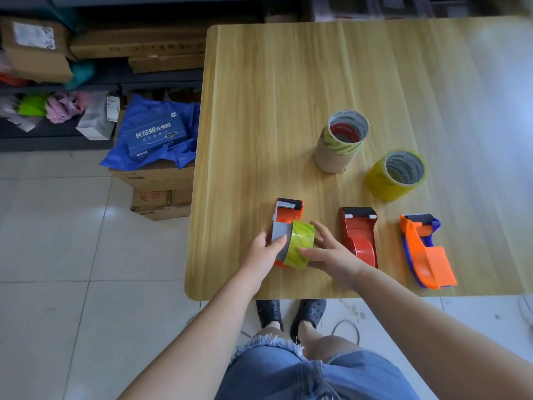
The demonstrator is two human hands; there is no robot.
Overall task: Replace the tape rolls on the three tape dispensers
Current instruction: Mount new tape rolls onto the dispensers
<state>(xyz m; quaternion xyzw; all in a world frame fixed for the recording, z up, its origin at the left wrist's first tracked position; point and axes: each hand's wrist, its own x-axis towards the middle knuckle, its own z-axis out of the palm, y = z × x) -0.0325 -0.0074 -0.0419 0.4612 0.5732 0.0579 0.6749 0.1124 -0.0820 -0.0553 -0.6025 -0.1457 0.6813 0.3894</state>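
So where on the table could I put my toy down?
The far half of the table, beyond the brown tape stack, is bare. The left strip beside it is bare too. The near edge is crowded: three dispensers and both hands.

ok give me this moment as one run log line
step: first dispenser | left hand: steadying orange-grey dispenser | right hand: on its tape roll | red dispenser, orange-blue dispenser: empty | spare roll stacks: untouched

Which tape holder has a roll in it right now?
The orange-and-grey dispenser on the left, between both hands: a clear roll sits in it. The red dispenser and the orange-and-blue dispenser hold none.
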